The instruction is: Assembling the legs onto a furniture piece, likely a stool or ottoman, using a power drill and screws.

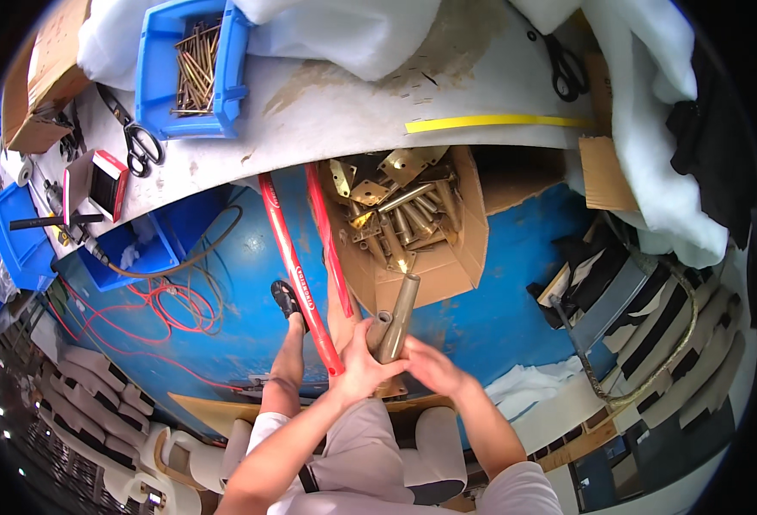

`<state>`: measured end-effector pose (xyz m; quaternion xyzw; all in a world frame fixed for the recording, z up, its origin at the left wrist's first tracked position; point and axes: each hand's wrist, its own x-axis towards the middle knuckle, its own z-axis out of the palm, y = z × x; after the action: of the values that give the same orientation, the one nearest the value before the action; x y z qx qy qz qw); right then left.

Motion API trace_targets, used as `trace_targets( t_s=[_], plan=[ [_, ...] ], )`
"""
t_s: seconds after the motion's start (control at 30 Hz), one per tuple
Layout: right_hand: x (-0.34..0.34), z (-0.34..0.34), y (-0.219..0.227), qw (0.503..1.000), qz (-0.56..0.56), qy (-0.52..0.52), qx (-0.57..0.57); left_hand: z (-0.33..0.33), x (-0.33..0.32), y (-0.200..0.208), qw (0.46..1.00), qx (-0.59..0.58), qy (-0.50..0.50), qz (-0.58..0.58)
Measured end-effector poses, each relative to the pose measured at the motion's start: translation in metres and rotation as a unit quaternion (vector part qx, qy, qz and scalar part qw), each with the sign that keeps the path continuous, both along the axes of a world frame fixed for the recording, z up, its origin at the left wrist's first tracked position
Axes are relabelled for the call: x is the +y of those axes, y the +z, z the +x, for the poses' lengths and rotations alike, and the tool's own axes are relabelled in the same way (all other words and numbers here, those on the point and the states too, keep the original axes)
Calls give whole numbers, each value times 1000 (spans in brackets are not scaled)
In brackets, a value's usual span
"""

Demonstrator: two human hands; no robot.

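In front of my lap I hold two tapered, bronze-coloured metal furniture legs, one longer (402, 311) and one mostly covered (380, 323). My left hand (361, 365) is closed round their lower part. My right hand (433, 364) is at the longer leg's lower end, its fingers curled against it. Just beyond, a cardboard box (460, 257) contains several similar metal legs (417, 210) and flat brass-coloured plates with holes (404, 165). The lower ends of the held legs are hidden by my hands.
Two red wrapped poles (286, 249) slant beside my leg. On the table (327, 103) are a blue bin (151, 94) of long screws, scissors (141, 146) and a yellow strip (494, 123). Red hose (168, 300) coils on the blue floor. Cushioned pieces (696, 343) stand at right.
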<state>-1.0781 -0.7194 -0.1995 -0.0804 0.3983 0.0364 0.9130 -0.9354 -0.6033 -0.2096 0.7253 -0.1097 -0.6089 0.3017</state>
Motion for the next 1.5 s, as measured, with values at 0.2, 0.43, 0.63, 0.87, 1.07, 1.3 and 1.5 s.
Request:
trace_targets(
  t_s=[0.2,0.43,0.63,0.87,1.07,1.3,1.5],
  plan=[
    [-27,-29,-249,794,-477,170,336,25,36,7,979,134,-133,73],
    [8,39,-358,852,-381,228,278,90,111,63,951,169,-181,185],
    [0,20,-374,790,-385,420,226,81,186,66,972,159,-36,171],
    [38,22,-342,782,-481,312,246,-10,245,46,967,179,87,162],
    [20,-8,-268,845,-425,236,222,-72,313,65,950,132,274,69],
    [100,-24,-81,701,-652,275,91,-146,471,122,909,-85,384,138],
    [381,121,8,594,-513,561,-264,-288,583,201,769,-187,603,101]
  ],
)
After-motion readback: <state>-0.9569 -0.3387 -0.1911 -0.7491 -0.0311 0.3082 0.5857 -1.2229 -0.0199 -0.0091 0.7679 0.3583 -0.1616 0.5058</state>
